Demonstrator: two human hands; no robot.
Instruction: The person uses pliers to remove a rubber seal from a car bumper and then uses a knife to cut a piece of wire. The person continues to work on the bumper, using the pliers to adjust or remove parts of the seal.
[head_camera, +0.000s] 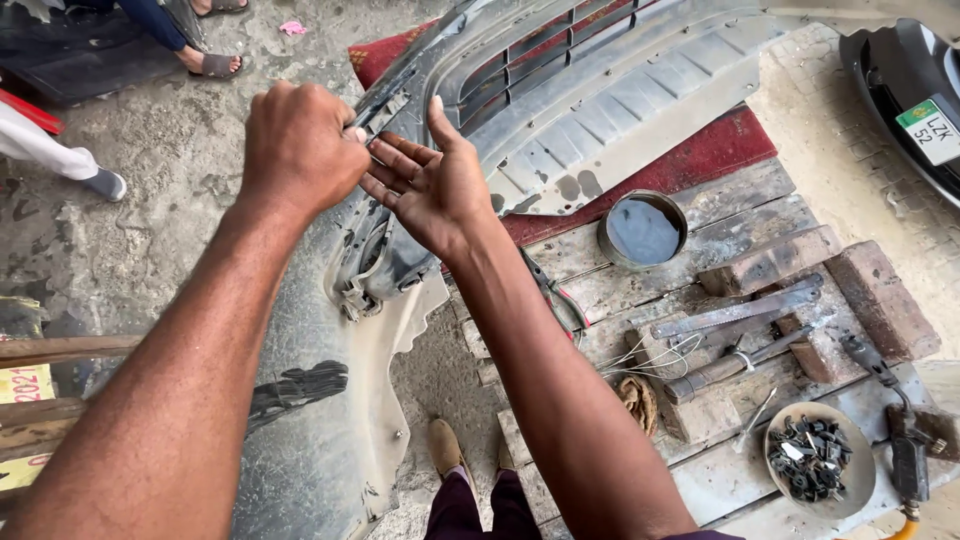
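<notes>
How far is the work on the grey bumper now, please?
Done: the grey bumper lies off the car, on the ground. In hand: the left hand pinches something small at its edge, the right hand open beside it. Left: cannot be judged; pliers and a dish of clips lie nearby.

Left hand (300, 150) fingertips hidden; bumper (600, 90) cut off.

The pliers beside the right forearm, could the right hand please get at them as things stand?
Probably yes: the pliers lie uncovered on the wooden pallet, and the right hand is open and holds nothing.
</notes>
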